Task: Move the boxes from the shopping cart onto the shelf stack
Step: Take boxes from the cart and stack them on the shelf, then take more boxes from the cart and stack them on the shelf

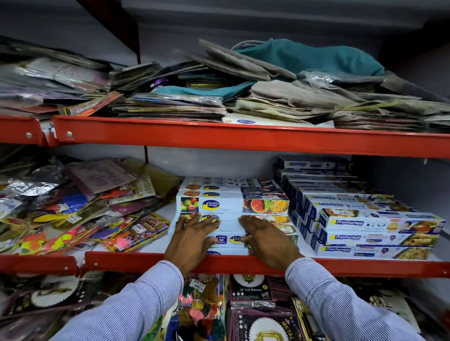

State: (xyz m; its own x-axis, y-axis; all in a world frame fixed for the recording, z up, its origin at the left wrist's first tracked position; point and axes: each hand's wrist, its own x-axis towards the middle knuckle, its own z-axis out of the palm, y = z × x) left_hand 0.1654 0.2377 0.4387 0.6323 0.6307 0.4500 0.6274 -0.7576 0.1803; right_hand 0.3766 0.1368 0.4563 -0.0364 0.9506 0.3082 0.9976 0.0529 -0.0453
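A stack of white Healthy Wrapp cling-film boxes [232, 206] stands in the middle of the red middle shelf [370, 267]. My left hand [192, 237] lies flat with spread fingers on the front boxes of that stack, at their left end. Resting palm-down on the right end of the same front boxes is my right hand [265, 241], its thumb curled over the front edge. Neither hand is closed around a box. The shopping cart is out of view.
To the right of the stack stand blue-and-white Freshwrapp boxes [373, 232] in stepped rows. Loose balloon and party packets [71, 205] crowd the shelf's left side. The upper shelf [247, 136] holds piled paper bags. Foil balloon packs [261, 328] fill the lower level.
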